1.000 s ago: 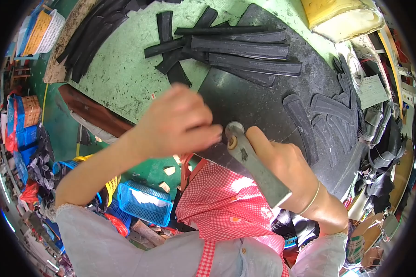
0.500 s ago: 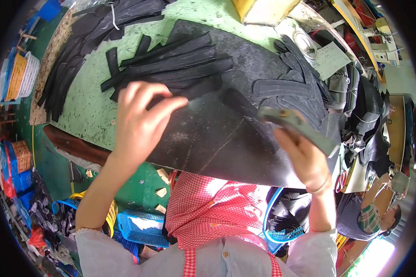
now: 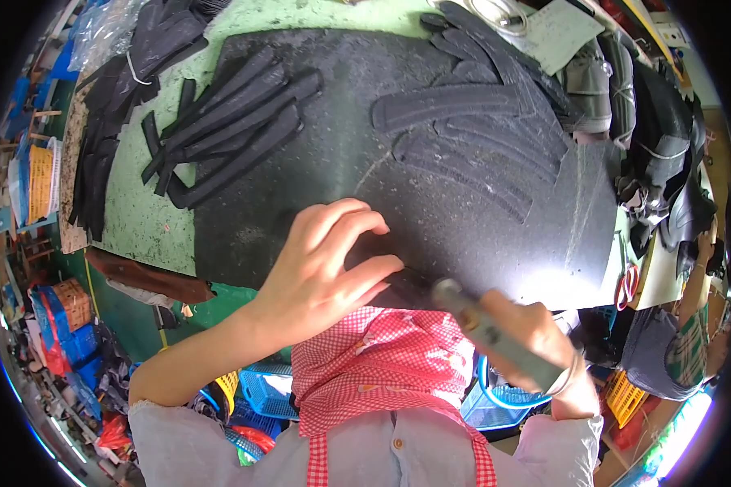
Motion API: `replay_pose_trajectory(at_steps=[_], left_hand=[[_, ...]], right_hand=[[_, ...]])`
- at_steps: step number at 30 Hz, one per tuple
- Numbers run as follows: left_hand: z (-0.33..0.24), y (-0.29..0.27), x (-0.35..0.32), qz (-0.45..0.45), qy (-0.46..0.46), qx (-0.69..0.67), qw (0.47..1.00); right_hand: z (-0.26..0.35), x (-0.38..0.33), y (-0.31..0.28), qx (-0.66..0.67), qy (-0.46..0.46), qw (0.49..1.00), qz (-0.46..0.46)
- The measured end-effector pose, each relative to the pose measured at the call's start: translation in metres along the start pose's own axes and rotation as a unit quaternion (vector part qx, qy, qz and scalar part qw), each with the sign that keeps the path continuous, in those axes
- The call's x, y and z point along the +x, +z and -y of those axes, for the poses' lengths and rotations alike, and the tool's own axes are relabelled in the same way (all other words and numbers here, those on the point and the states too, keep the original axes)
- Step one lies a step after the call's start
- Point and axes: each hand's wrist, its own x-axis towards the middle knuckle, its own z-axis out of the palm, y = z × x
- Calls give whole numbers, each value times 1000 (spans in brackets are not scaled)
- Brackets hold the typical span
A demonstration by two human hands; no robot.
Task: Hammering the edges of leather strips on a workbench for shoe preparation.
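Observation:
My left hand (image 3: 321, 272) is over the near edge of the black work mat (image 3: 268, 252), fingers curved and apart. A dark strip (image 3: 410, 290) lies by its thumb and lower fingertips; whether they press on it is hard to tell. My right hand (image 3: 532, 329), closed, grips a blurred hammer (image 3: 503, 345) with a long grey metal head, close to the mat's front edge. Its handle is hidden. Farther off, folded black strips (image 3: 235, 122) lie in a loose pile at the left. Flat, stitched-looking black strips (image 3: 455, 105) overlap at the right, a single one lying nearest me.
More black strips (image 3: 97, 178) cover the table's left side, with a tied bundle (image 3: 150, 53) behind. Tied dark pieces (image 3: 658, 154) and red-handled scissors (image 3: 627, 286) are at the right. A blue basket (image 3: 503, 398) stands below. Another person (image 3: 666, 349) is at the far right.
My left hand has moved from beside the folded pile to the mat's near edge. My right hand has brought the hammer lower and nearer to me. The whole view has shifted.

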Motion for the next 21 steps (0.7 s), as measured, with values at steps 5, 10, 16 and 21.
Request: replay_pose_trajectory(at_steps=[5,10,16,21], left_hand=[[-3,0,10,86,-15,-9,996],[14,9,20,27,37,-68,997],[15,11,24,11,42,-41,998],[16,11,22,31,57,-75,995]], right_hand=[[10,8,20,-40,-26,999,-8],[7,9,23,3,5,1000,2],[2,5,26,26,3,1000,9],[4,7,23,29,17,999,22]])
